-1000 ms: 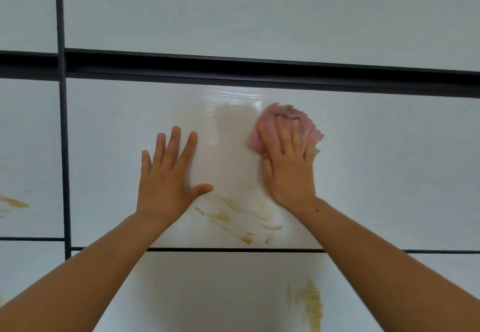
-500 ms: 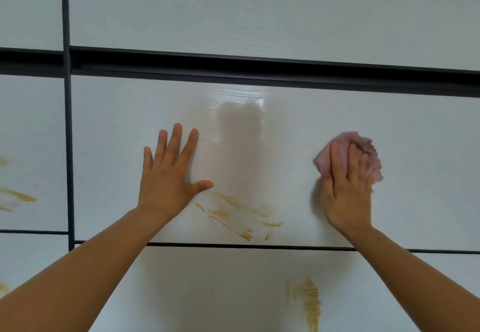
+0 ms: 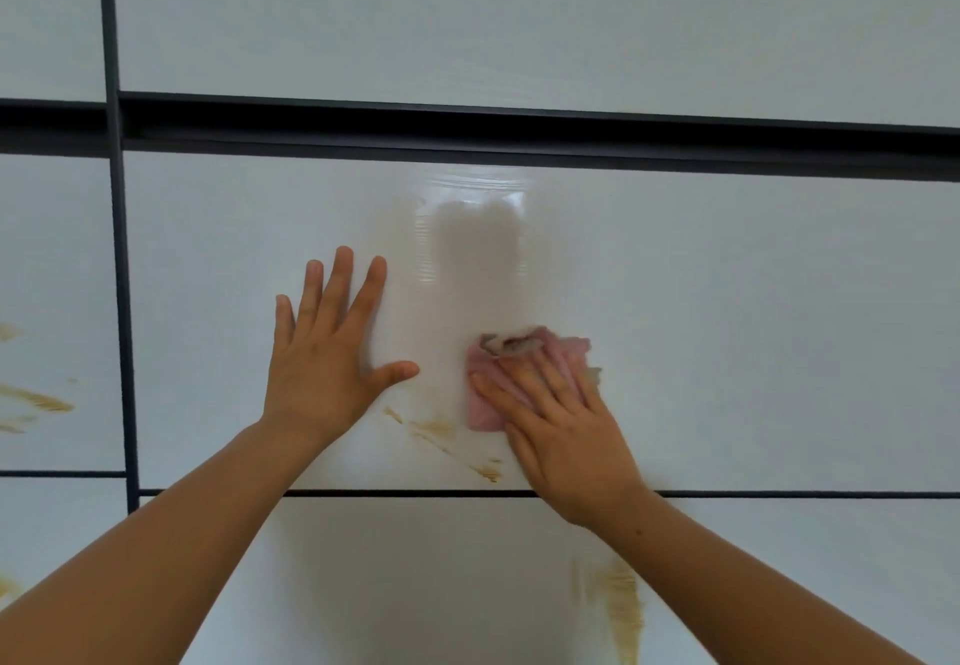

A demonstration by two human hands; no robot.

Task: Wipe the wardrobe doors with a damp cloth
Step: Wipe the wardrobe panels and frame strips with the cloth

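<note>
A white glossy wardrobe door panel (image 3: 753, 311) fills the view, framed by dark strips. My left hand (image 3: 324, 357) lies flat on it with fingers spread. My right hand (image 3: 558, 422) presses a crumpled pink cloth (image 3: 506, 360) against the panel with straight fingers, just right of my left thumb. The cloth's top edge is soiled brown. Brown smear streaks (image 3: 441, 433) run across the panel below my left thumb and beside the cloth. A wet sheen (image 3: 478, 227) shows above the cloth.
A wide dark horizontal rail (image 3: 519, 131) crosses above the panel, and a thin dark vertical strip (image 3: 119, 274) runs at the left. More brown smears mark the lower panel (image 3: 621, 612) and the left panel (image 3: 36, 399).
My right hand swept the cloth from upper centre out to the right, then back left and down onto the smears. My left hand stayed put.
</note>
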